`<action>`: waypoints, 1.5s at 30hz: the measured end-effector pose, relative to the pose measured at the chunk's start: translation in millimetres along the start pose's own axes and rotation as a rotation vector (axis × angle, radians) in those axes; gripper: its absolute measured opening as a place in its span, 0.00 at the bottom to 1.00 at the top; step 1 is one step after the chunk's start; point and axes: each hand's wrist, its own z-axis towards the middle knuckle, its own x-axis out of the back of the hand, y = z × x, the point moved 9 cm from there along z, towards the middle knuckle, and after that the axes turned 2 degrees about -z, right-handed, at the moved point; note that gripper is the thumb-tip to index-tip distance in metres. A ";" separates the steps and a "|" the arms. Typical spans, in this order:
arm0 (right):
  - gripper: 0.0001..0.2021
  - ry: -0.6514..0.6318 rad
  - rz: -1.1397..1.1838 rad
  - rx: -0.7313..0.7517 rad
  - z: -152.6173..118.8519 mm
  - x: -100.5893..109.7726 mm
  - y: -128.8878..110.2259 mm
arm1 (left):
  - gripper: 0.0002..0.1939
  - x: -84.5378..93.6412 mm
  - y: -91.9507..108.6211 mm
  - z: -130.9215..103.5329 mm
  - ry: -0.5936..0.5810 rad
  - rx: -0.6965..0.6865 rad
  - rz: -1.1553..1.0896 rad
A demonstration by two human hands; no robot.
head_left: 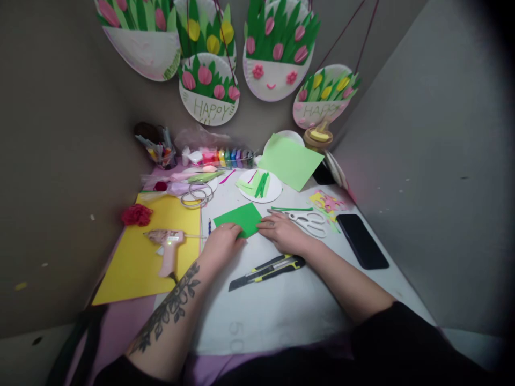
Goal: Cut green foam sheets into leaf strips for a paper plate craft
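A dark green sheet of paper (240, 215) lies on the white table between my two hands; whether it is folded I cannot make out. My left hand (222, 245) grips its near left edge, fingers bent over the top. At the right edge, my right hand (284, 232) holds the paper under its fingertips, with the fingers close together. Just behind the right hand lie white-handled scissors (313, 222) and a thin green strip (295, 208). A black-and-yellow utility knife (265, 271) rests in front of the hands.
To the left, a pink glue gun (171, 252) lies on yellow paper (120, 268) near red yarn (137, 214). A phone (362, 241) is at the right. Behind are a paper plate (274, 188) with green strips and a light green sheet (292, 161). Decorated plates (209, 104) hang above.
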 end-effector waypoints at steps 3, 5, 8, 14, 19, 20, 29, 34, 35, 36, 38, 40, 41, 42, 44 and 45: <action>0.16 0.001 -0.012 0.002 5.5 1.8 -0.3 | 0.08 -0.4 1.5 -0.7 0.010 -0.016 0.051; 0.16 -0.002 -0.011 -0.011 7.8 3.0 -0.1 | 0.10 -2.5 -0.3 0.1 0.002 0.000 0.102; 0.16 0.004 0.024 -0.047 9.5 4.3 2.4 | 0.11 -6.0 -2.4 2.7 -0.014 0.019 0.171; 0.12 0.078 -0.011 -0.118 14.4 8.0 10.3 | 0.10 -11.9 -4.4 7.4 -0.058 0.069 0.262; 0.11 0.125 -0.026 -0.089 21.3 3.2 10.6 | 0.09 -15.3 -8.9 7.8 -0.055 0.086 0.240; 0.11 0.132 -0.002 -0.093 21.9 1.5 11.9 | 0.09 -14.9 -10.2 7.8 -0.039 0.087 0.232; 0.09 0.138 0.211 -0.269 25.0 -13.8 30.8 | 0.12 -7.3 -16.5 13.0 0.056 0.160 0.112; 0.09 0.117 0.187 -0.331 27.2 -18.3 34.3 | 0.13 -4.4 -17.7 15.3 0.072 0.215 0.097; 0.08 0.110 0.168 -0.339 27.8 -18.8 34.2 | 0.13 -4.3 -18.1 15.6 0.069 0.224 0.096; 0.08 0.102 0.146 -0.346 28.3 -19.1 33.9 | 0.12 -4.2 -18.5 16.0 0.063 0.234 0.095; 0.08 0.086 0.105 -0.357 29.4 -19.3 32.8 | 0.12 -4.5 -19.1 16.7 0.048 0.249 0.093; 0.08 0.066 0.077 -0.361 30.6 -19.4 31.3 | 0.12 -4.6 -19.5 17.2 0.037 0.263 0.095; 0.08 0.056 0.068 -0.362 31.1 -19.4 30.6 | 0.12 -4.6 -19.6 17.4 0.033 0.268 0.097; 0.08 0.047 0.059 -0.365 31.6 -19.5 30.0 | 0.12 -4.6 -19.5 17.6 0.031 0.272 0.099; 0.08 0.030 0.042 -0.374 32.2 -19.2 29.3 | 0.12 -4.4 -18.9 17.8 0.029 0.277 0.103; 0.08 0.023 0.033 -0.380 32.4 -19.0 29.2 | 0.12 -4.3 -18.6 17.9 0.029 0.279 0.106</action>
